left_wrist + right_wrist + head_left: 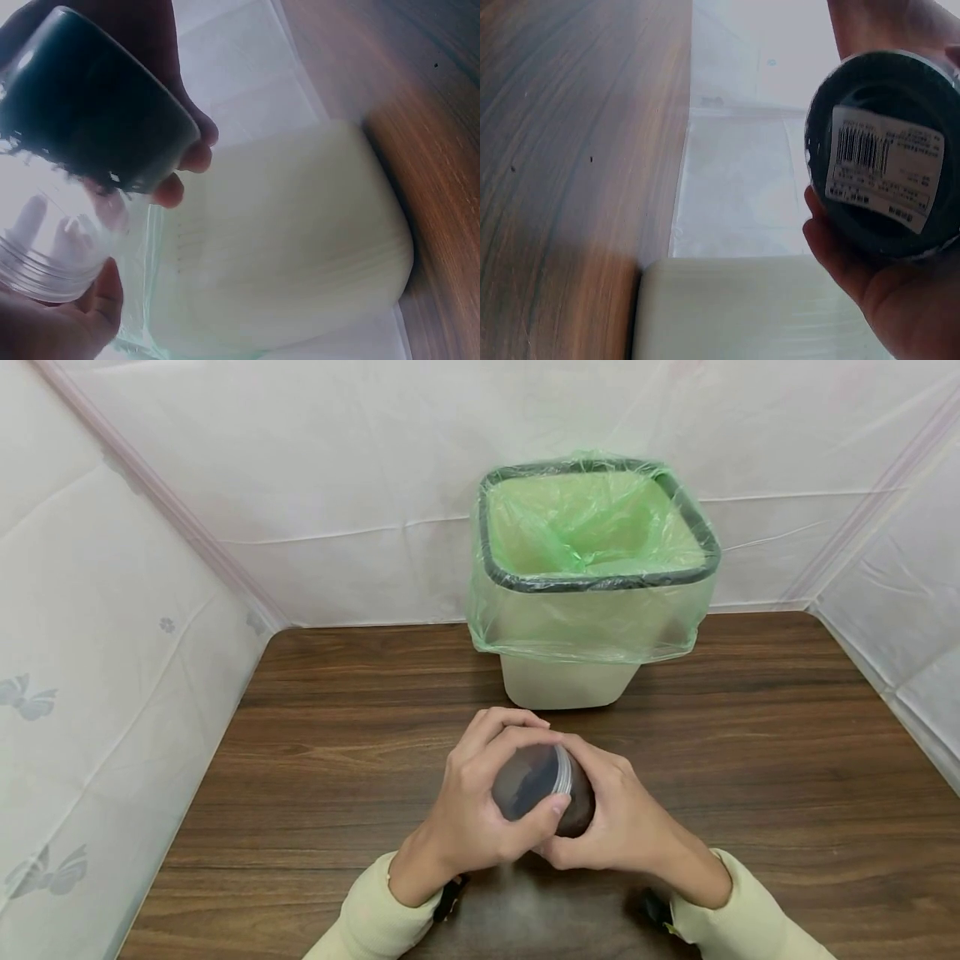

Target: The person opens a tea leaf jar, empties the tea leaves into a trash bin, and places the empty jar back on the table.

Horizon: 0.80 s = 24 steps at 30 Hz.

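Observation:
A clear plastic jar with dark contents lies tipped sideways between both hands above the table. My left hand curls round its clear, ridged end, the thumb along the near side. On the other side, my right hand grips the dark end. Dark stuff fills the base part of the jar in the left wrist view, and ridged clear plastic shows below it. A white barcode label is stuck to the round base in the right wrist view.
Just beyond the hands stands a cream bin with a dark rim, lined by a green plastic bag. The brown wood-grain table is bordered by white sheet walls at the back and sides.

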Each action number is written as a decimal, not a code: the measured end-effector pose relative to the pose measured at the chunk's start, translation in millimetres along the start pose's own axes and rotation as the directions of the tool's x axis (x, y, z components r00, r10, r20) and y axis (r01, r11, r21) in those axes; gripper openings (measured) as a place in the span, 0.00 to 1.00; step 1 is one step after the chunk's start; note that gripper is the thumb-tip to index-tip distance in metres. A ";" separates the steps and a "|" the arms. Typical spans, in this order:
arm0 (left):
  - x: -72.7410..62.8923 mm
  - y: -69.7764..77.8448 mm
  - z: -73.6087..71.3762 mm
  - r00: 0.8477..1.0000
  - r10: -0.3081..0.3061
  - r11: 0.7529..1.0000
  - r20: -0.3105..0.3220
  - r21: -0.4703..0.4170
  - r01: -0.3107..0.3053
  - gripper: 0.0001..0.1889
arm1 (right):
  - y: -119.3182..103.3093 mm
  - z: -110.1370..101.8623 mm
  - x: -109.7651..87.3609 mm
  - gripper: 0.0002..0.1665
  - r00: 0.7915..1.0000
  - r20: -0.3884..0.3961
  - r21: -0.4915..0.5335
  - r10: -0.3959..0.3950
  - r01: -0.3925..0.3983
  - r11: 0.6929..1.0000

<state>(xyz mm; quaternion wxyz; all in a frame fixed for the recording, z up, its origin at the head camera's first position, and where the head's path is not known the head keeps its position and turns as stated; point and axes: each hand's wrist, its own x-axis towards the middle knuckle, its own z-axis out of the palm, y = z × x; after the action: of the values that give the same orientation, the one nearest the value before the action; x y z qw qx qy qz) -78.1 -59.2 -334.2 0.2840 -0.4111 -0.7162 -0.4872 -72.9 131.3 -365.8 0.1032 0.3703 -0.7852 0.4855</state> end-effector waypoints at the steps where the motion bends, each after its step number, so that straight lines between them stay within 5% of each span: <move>1: -0.7 0.1 0.3 1.000 -0.019 1.000 -0.001 0.004 0.019 0.20 | -0.1 0.4 -0.2 0.50 1.000 -0.012 -0.029 0.006 -0.007 1.000; 10: -3.1 0.0 0.2 0.994 -0.113 0.993 0.002 0.033 0.113 0.20 | 0.7 2.2 -0.1 0.52 0.999 -0.050 -0.111 0.010 -0.015 0.994; 24: -2.5 0.1 -2.3 0.993 -0.114 0.993 0.033 0.012 0.113 0.24 | 1.3 2.1 -0.2 0.52 0.999 -0.052 -0.113 0.011 -0.017 0.993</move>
<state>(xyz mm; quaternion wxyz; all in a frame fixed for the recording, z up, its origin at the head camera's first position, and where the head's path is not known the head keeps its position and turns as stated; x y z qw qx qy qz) -76.7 -62.1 -335.3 0.2459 -0.3763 -0.7455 -0.4921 -73.2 130.0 -367.9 0.1408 0.3456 -0.8112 0.4502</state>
